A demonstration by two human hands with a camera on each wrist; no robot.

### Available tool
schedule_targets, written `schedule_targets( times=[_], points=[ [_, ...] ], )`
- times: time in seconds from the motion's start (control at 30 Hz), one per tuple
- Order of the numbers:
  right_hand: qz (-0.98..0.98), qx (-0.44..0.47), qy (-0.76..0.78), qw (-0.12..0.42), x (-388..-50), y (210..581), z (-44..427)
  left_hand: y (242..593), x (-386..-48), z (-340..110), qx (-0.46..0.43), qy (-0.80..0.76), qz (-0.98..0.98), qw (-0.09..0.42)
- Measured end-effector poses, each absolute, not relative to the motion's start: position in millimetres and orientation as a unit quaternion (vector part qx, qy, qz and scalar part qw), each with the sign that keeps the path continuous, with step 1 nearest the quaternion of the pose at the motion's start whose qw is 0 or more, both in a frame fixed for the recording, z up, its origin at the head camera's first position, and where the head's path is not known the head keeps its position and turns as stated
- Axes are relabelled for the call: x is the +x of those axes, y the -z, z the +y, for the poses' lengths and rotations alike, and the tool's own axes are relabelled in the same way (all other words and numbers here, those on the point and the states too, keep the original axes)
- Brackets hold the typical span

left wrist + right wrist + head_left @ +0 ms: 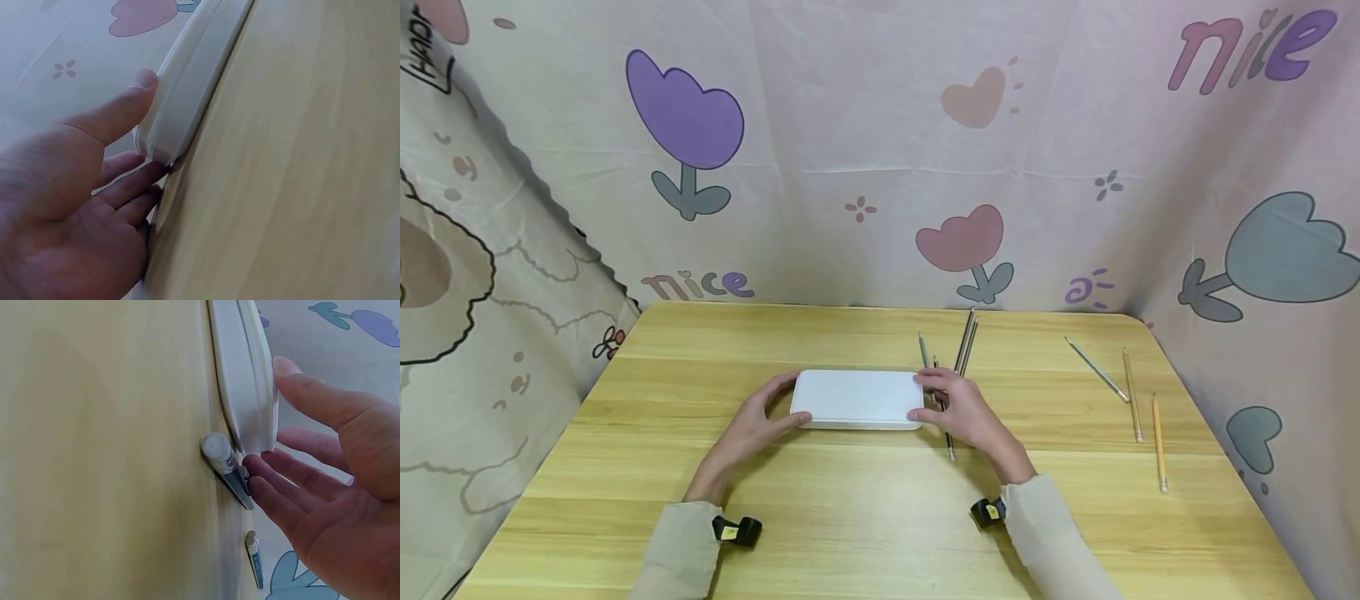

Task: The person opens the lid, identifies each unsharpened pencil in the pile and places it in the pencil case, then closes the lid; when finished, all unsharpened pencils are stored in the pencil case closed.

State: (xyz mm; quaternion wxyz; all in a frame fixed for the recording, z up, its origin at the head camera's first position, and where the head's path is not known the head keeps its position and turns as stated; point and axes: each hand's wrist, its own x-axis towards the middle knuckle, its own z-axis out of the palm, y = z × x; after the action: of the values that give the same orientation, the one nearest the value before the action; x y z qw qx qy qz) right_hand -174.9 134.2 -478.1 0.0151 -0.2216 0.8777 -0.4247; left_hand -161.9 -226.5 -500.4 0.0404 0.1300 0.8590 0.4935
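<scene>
A closed white pencil case [857,397] lies flat near the middle of the wooden table, a seam running along its side. At its left end my left hand [760,421] holds it, thumb on the near top edge and fingers about the end corner. My right hand [966,408] grips the opposite end in the same way, thumb on the near corner. In the right wrist view, the end of a pencil [219,450] sticks out beside my right fingertips. Several pencils [967,343] lie beside and beneath that hand, partly hidden by it.
Toward the right side of the table lie a grey-blue pencil [1097,370], a pale wooden pencil [1132,396] and a yellow pencil [1160,442], apart from each other or nearly so. Patterned cloth [835,108] hangs behind the table [850,517] and along both sides.
</scene>
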Motion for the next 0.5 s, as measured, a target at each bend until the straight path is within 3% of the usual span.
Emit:
schedule_targets(
  times=[0.5],
  points=[
    [0.89, -0.227, 0.395, -0.004, -171.1, 474.7, 137.3, 499.2, -162.4, -224.3, 0.133, -0.48, 0.867, 0.036]
  ],
)
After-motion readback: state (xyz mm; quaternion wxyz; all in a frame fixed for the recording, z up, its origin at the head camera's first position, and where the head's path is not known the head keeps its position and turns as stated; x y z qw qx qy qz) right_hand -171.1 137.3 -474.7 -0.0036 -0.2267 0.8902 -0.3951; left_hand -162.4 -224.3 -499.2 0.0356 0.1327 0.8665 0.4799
